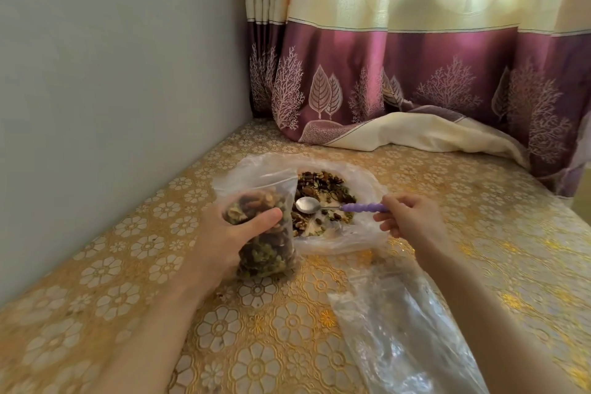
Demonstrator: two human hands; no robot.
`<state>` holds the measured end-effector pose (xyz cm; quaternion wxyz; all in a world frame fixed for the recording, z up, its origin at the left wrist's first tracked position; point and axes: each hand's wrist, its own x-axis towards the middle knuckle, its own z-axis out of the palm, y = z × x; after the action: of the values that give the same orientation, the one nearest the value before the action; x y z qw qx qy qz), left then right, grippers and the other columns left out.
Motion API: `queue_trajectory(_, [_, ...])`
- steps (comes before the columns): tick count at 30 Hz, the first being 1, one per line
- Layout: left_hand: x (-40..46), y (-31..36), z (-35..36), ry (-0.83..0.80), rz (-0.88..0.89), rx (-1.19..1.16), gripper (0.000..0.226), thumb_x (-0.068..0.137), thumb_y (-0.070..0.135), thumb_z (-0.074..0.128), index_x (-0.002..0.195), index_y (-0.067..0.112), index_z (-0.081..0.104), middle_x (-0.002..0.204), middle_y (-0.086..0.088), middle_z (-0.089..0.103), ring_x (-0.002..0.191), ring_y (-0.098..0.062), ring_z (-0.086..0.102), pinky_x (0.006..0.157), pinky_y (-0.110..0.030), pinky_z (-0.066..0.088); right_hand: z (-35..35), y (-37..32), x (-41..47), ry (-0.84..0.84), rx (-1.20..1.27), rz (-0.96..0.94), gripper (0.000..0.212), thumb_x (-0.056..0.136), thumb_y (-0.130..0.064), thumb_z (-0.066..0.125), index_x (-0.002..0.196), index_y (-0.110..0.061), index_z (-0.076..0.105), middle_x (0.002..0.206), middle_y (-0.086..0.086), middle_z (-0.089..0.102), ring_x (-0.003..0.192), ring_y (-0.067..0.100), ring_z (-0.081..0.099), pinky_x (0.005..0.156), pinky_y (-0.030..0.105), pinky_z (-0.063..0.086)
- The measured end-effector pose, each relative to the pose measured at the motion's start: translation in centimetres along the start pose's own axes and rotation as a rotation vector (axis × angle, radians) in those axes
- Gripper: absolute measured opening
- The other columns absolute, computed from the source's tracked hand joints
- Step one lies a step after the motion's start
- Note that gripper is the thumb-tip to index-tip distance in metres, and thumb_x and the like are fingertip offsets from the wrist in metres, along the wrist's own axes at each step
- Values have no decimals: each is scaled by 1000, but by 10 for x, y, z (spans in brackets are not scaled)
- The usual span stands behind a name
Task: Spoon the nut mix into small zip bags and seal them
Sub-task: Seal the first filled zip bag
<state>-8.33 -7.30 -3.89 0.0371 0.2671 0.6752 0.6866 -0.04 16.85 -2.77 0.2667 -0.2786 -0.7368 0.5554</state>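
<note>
My left hand (235, 233) grips a small clear zip bag (265, 253) that stands upright on the table, well filled with nut mix, its mouth open at the top. My right hand (407, 217) pinches the purple handle of a metal spoon (323, 206). The spoon's bowl is empty and hovers over the loose nut mix (323, 189), which lies spread on a large clear plastic sheet (361, 181) just behind the small bag.
A pile of clear empty plastic bags (399, 339) lies at the front right, under my right forearm. The table carries a gold floral cloth (224, 329). A grey wall (112, 89) runs along the left. A purple and cream curtain (415, 73) hangs behind, its hem on the table.
</note>
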Motion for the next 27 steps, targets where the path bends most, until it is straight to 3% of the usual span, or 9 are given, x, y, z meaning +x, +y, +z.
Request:
queue_trajectory(3, [-2, -1, 9, -66, -4, -24, 46, 53, 47, 78, 96, 30, 72, 100, 1, 72, 97, -16, 66, 81, -32, 52, 0, 2, -4, 65, -277, -126, 28, 91, -18, 58, 71, -4, 70, 65, 18, 65, 53, 31, 51, 50, 25, 34])
queue_trajectory(5, [-3, -1, 14, -162, -40, 21, 54, 51, 53, 77, 102, 37, 69, 105, 4, 70, 101, -12, 64, 85, -33, 51, 0, 0, -7, 63, -391, -156, 28, 93, -23, 55, 80, -6, 73, 70, 15, 65, 61, 27, 51, 52, 27, 33])
queue_trajectory(9, [-2, -3, 12, -304, -129, 49, 75, 39, 67, 80, 108, 41, 62, 105, 14, 69, 97, -3, 63, 85, -28, 48, -3, -7, -19, 185, -710, -267, 32, 96, -36, 48, 106, -15, 69, 109, 7, 68, 107, 24, 57, 91, 41, 44])
queue_trajectory(11, [-2, -2, 12, -336, -164, 42, 74, 39, 62, 83, 106, 37, 63, 104, 12, 71, 96, -5, 65, 84, -28, 47, -3, -15, -29, 66, -483, -378, 25, 95, -34, 50, 101, -17, 69, 101, 1, 69, 96, 7, 63, 83, 39, 50])
queue_trajectory(13, [-4, 2, 15, -328, -153, 29, 58, 46, 52, 86, 98, 36, 67, 101, 11, 72, 95, -6, 66, 81, -28, 47, 1, -25, -44, -269, -131, -326, 21, 93, -35, 52, 105, -22, 64, 102, -4, 69, 85, -4, 65, 71, 24, 54])
queue_trajectory(16, [-6, 12, 21, -304, -76, 54, 44, 54, 43, 85, 95, 40, 69, 99, 12, 72, 92, -3, 66, 76, -23, 48, 7, -30, -60, -600, 3, -263, 42, 88, -43, 52, 123, -20, 60, 115, -9, 66, 104, 5, 63, 87, 25, 53])
queue_trajectory(20, [-10, 31, 32, -275, 95, 80, 35, 57, 36, 81, 86, 51, 68, 89, 19, 71, 84, 4, 65, 66, -9, 48, 7, -36, -74, -502, 239, -390, 17, 91, -14, 58, 105, -13, 69, 91, -11, 73, 88, 4, 68, 72, 18, 53])
queue_trajectory(22, [-12, 37, 35, -277, 139, 86, 35, 56, 35, 81, 87, 45, 69, 86, 24, 70, 82, 8, 64, 65, -6, 47, 2, -35, -75, -426, 264, -450, 15, 89, -12, 62, 100, -12, 71, 92, -6, 73, 88, 9, 67, 73, 22, 54])
queue_trajectory(27, [-24, 27, 28, -518, -60, 130, 57, 62, 42, 78, 114, 43, 52, 93, 40, 61, 87, 18, 58, 64, -3, 46, -1, -17, -83, -562, 75, -322, 24, 87, -23, 62, 111, -21, 64, 106, -3, 70, 100, 12, 65, 83, 27, 53])
